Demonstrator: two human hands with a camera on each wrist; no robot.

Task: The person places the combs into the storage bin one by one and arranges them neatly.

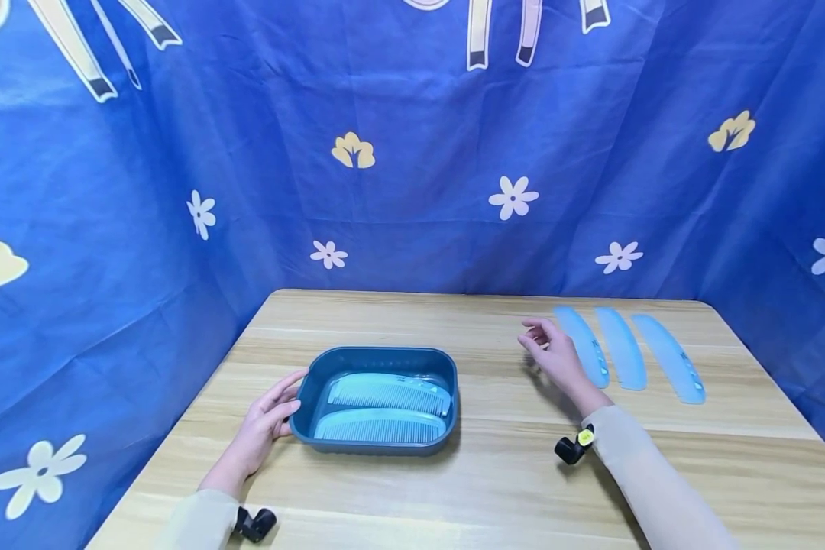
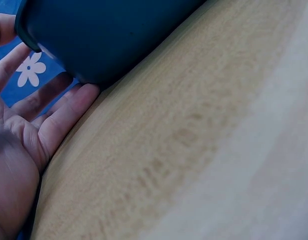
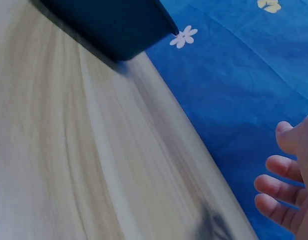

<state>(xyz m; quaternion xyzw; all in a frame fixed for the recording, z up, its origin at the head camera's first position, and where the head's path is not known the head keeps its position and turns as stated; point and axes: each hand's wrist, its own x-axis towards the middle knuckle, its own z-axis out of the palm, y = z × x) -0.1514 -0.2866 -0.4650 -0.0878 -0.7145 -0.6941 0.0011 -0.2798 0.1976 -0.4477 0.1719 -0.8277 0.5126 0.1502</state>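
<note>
We judged the work to be partly done: two combs, a far one (image 1: 388, 391) and a near one (image 1: 380, 426), lay side by side inside the dark blue container (image 1: 371, 449), their teeth toward the near side. Three pale blue comb-shaped pieces lay apart from it at the right of the wooden table (image 1: 495, 496): a left piece (image 1: 582, 347), a middle piece (image 1: 621, 349) and a right piece (image 1: 668, 357), all slanting, and we counted these as what was left. We could not make out their teeth. The left hand (image 1: 264, 420) touched the container's left end, its fingers spread against the rim and outer wall. The right hand (image 1: 555, 355) held nothing; its fingers were loosely bent, with the thumb apart from them, just beside the left piece and well apart from the container. Around the table's far and side edges hung a blue cloth (image 1: 419, 244) printed with flowers, and a small black device sat at each cuff, one at the left (image 1: 257, 525) and one at the right (image 1: 574, 447). As for what stood in the way, we noted only the container's raised rim and the two combs, which covered much of its floor.
</note>
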